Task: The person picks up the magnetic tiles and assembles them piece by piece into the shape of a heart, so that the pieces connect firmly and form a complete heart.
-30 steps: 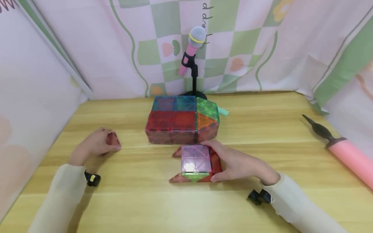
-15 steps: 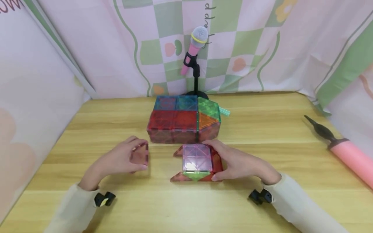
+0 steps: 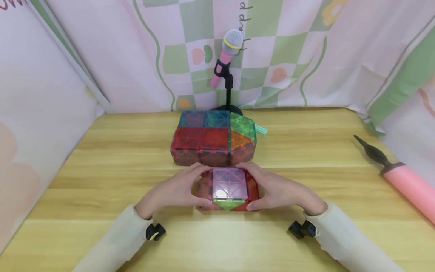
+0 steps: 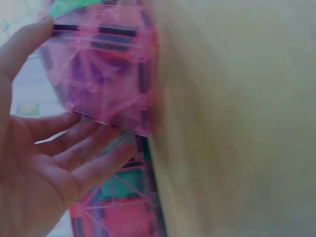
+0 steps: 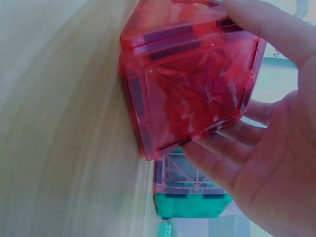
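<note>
A small cube of magnetic tiles (image 3: 229, 184) with a pink top and a green triangle at its near foot stands on the wooden table (image 3: 119, 151). My left hand (image 3: 198, 187) holds a pink square tile (image 4: 103, 69) against the cube's left side, thumb on the far edge and fingers (image 4: 89, 143) along the near one. My right hand (image 3: 258, 187) grips the cube's red right side (image 5: 192, 94), thumb behind and fingers (image 5: 222, 158) in front. Just behind stands a larger tile block (image 3: 212, 141) in blue, red, green and orange.
A pink toy microphone (image 3: 228, 49) on a black stand rises behind the large block. A pink hand pump (image 3: 404, 181) lies at the right table edge. Patterned cloth walls close in the back and both sides.
My left hand carried the pink tile from the far left of the table rightward to the small cube's left side, covering the flat triangles there. The right hand stayed on the cube.
</note>
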A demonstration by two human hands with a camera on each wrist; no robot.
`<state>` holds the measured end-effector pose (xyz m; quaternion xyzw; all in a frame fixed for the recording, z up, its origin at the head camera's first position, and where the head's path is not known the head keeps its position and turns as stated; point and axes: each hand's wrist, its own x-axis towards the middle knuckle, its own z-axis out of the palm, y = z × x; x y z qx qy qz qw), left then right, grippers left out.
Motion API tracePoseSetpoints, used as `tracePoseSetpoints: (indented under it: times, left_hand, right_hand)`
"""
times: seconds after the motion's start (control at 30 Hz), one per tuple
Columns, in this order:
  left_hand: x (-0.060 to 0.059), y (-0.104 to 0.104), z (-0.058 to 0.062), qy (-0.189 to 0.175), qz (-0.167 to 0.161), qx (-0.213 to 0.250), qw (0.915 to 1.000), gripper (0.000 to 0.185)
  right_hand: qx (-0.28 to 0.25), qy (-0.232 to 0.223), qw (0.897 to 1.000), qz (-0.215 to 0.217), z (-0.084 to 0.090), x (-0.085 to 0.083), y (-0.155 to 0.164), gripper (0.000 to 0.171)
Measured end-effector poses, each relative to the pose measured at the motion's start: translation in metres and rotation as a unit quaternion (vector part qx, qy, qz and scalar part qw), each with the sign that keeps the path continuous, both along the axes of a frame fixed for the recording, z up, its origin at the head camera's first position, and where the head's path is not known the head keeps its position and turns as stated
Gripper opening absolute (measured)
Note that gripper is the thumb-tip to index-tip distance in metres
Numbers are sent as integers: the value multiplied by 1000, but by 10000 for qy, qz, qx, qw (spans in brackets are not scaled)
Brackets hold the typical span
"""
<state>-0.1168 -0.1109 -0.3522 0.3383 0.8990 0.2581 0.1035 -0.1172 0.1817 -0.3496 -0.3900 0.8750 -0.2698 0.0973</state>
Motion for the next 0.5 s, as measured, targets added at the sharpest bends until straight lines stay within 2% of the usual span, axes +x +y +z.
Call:
tracePoseSetpoints:
  times: [0.13,0.23,0.37,0.5]
  left_hand:
    - [0,2,-1,-214,10,-22,9998,92]
    - [1,3,-2,-199,-6,-41,9998,96]
    - [6,2,-3,108,28,57,9999,93]
    - [14,2,0,585,37,120,9982,92]
  right_hand:
    - [15,1,10000,-86,2,1,0,95]
    - [-48,87,9999,-18,2,1,-2,95]
    - [-163,161,9997,57,3,4,-4,96]
    - [-359,3,9991,-222,6,10,-3,94]
